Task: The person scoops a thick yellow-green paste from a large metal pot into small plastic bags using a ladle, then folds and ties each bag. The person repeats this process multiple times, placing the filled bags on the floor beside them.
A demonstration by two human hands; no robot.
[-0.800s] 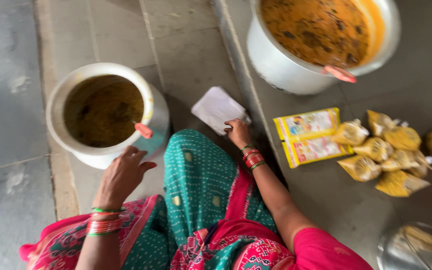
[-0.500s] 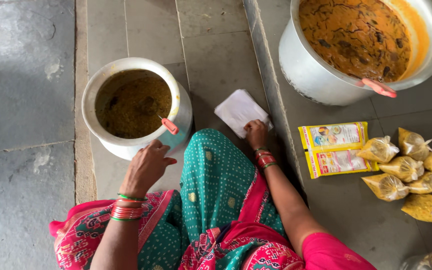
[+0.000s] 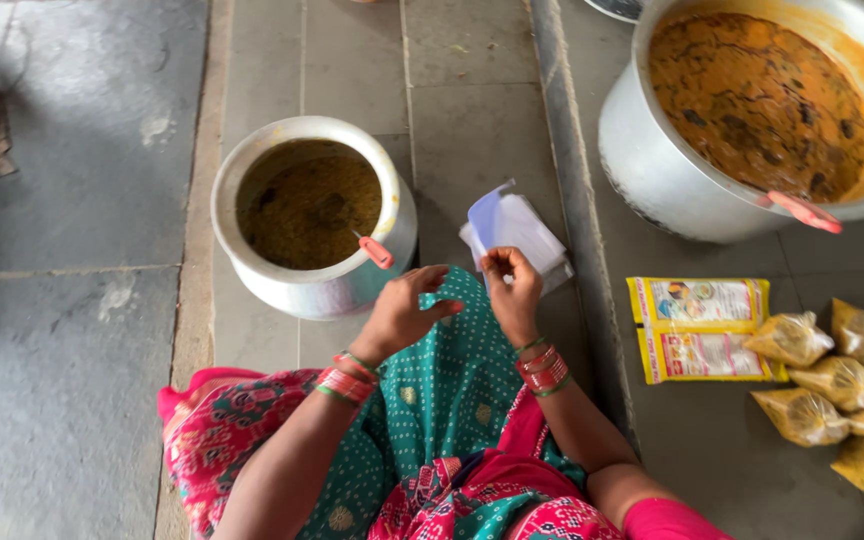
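Thin clear plastic bag (image 3: 497,215) is up betw. both hands, just above the knee and in front of a small stack of more white/clear bags (image 3: 527,240) lying on the stone floor (image 3: 82,300). Right hand (image 3: 512,290) has its grip closed on the bag's lower edge, fingers pinched, prob. to steady it; left hand (image 3: 402,310) is curled w/ fingertips turned toward the same edge, but can't tell if its grip is actually on the film or just beside it — looks like a two-hand hold to pull the mouth apart. Bangles on both wrists, green dotted cloth over the lap below. Just left of the hands: smaller metal pot (image 3: 312,215) w/ greenish-brown liquid, pink ladle handle (image 3: 375,250) resting on the near rim, within easy reach. Right & further off, past a raised stone strip (image 3: 577,220): big metal pot (image 3: 752,110) of orange curry, its own pink handle (image 3: 802,210) on the rim facing the person. Near that, two yellow printed packets (image 3: 702,325) flat on the floor, and beside them a cluster of filled, tied bags of yellow liquid (image 3: 832,390), grouped together at the right edge.
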